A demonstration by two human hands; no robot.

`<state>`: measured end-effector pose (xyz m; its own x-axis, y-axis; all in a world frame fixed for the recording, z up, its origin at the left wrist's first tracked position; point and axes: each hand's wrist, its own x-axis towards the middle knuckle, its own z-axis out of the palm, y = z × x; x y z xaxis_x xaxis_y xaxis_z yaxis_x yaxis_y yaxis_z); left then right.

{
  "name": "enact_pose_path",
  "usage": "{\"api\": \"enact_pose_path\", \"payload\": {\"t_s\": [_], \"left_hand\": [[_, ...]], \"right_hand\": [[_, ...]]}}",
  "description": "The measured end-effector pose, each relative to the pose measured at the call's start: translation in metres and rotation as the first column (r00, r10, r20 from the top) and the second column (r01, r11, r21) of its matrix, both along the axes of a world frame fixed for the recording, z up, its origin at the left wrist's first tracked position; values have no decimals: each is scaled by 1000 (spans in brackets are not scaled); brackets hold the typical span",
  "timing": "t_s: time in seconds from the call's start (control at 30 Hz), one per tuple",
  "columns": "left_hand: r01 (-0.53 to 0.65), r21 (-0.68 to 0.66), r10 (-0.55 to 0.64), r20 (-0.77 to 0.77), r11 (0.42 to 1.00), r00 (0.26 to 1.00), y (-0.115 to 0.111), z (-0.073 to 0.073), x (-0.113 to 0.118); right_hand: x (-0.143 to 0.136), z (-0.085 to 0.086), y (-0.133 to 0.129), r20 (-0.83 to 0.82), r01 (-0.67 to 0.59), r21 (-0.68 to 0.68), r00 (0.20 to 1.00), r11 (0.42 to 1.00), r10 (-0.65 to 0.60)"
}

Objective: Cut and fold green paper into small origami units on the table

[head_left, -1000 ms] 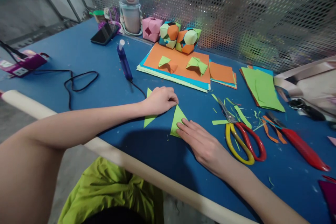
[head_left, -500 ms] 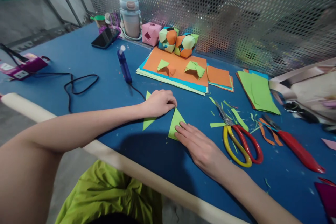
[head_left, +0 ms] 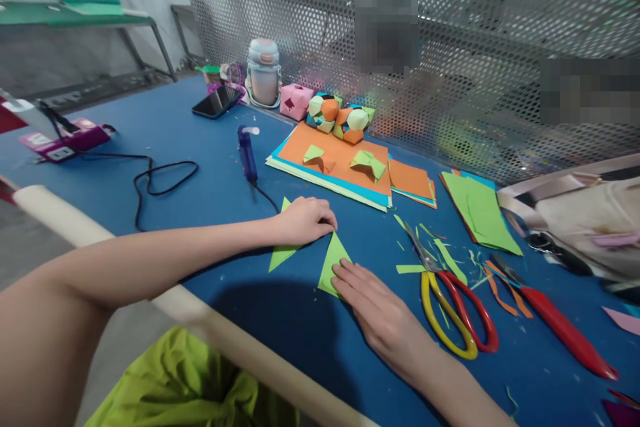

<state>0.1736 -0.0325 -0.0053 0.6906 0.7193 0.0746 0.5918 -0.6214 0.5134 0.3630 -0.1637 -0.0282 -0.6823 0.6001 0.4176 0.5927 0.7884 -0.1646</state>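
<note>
A folded light-green paper triangle (head_left: 327, 265) lies on the blue table between my hands. My left hand (head_left: 305, 220) has its fingers curled, with the thumb and fingertip closed at the triangle's upper tip. Flat over the lower right side of the same paper rests my right hand (head_left: 373, 300), its fingers stretched out. Another green paper triangle (head_left: 283, 255) lies partly hidden beneath my left hand and wrist.
Scissors (head_left: 443, 293) with yellow and red handles lie right of my right hand among paper scraps, with a red-handled tool (head_left: 565, 330) beyond. Behind stand stacked coloured sheets (head_left: 327, 177) and folded paper balls (head_left: 355, 123). A blue glue gun (head_left: 247, 153) trails a cord at left.
The camera view has tilted up, so things on the table sit lower in the picture. Both hands stay in about the same place on the green paper.
</note>
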Motion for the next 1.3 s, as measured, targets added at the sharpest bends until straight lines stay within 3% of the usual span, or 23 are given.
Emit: {"api": "enact_pose_path", "payload": {"t_s": [0.27,0.7,1.13,1.3], "left_hand": [[17,115,-13,-34,993,999,-4,-4,2],[41,138,-42,9,990,999,-2,-8,2],[39,175,-37,-15,984,999,-3,-7,2],[24,147,-34,67,989,997,1,1,-1]], "right_hand": [[-4,-2,-2,-81,26,-25,996,999,-28],[-1,-2,-5,-52,2,-91,999,996,-6],[-5,0,-3,-47,17,-61,999,998,-20],[-6,1,-3,-39,26,-30,999,999,-28]]}}
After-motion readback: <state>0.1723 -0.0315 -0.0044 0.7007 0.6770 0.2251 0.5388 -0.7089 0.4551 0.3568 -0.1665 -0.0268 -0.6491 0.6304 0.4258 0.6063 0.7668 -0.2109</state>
